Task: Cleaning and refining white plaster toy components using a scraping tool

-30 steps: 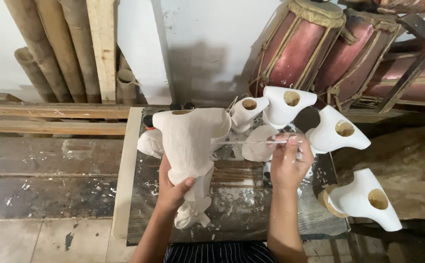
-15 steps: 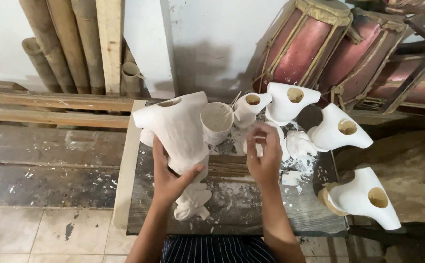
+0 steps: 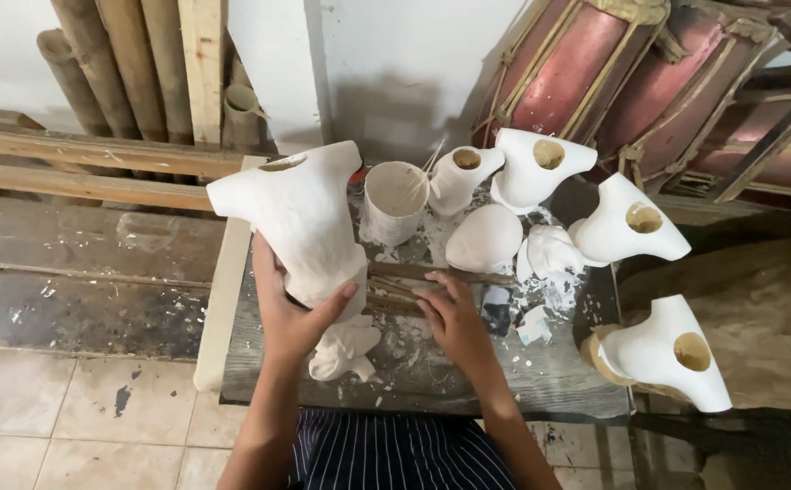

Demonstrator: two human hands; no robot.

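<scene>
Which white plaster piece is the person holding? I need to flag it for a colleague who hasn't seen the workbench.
On the spattered wooden worktable, look to its left end, where the left hand grips a white plaster form. It is the largest and tallest piece, held tilted, with its oval hole facing up. The other white forms rest on the table to the right, untouched.

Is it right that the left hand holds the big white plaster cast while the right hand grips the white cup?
Not quite. In the head view, the left hand holds the plaster cast, but the right hand rests on wooden sticks; the cup stands untouched.
</scene>
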